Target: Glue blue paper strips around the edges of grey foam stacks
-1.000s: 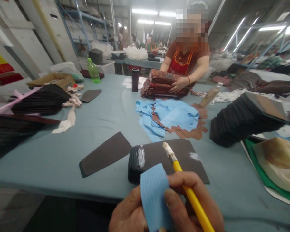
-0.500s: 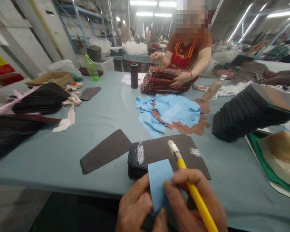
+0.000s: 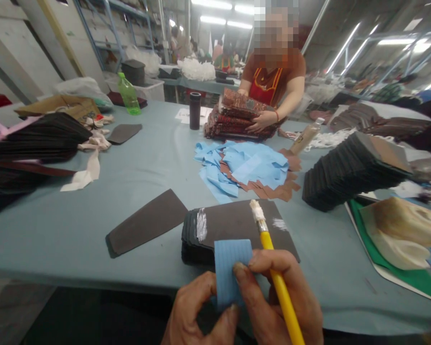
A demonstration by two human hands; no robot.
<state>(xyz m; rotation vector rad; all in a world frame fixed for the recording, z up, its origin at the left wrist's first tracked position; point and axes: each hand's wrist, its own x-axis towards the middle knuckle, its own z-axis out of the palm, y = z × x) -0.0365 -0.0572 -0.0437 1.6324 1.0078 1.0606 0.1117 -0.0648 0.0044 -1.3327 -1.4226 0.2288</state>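
A light blue ribbed strip (image 3: 225,268) is pinched between my two hands. My left hand (image 3: 197,311) grips its lower left edge, forefinger behind and thumb near the bottom. With thumb and forefinger, my right hand (image 3: 285,299) presses the strip's right side, while also holding a yellow-handled brush (image 3: 266,240). White paste coats the upward-pointing bristles. Just beyond the hands lies a stack of dark tapered panels (image 3: 233,221), the top one bearing white smears at its left and right ends. A single dark panel (image 3: 149,223) lies to the left of that stack.
Blue scraps (image 3: 258,165) lie over brown pieces mid-table. Behind them a co-worker (image 3: 273,81) handles patterned bundles (image 3: 233,115). A black tumbler (image 3: 195,111), green bottle (image 3: 129,96) and bottle of brownish liquid (image 3: 307,136) stand around. A tall dark stack (image 3: 348,170) leans at right.
The view has swung slightly right, so the table's things sit further left. The blue strip is more upright in my hands. The co-worker's raised hand has come down to the patterned bundle.
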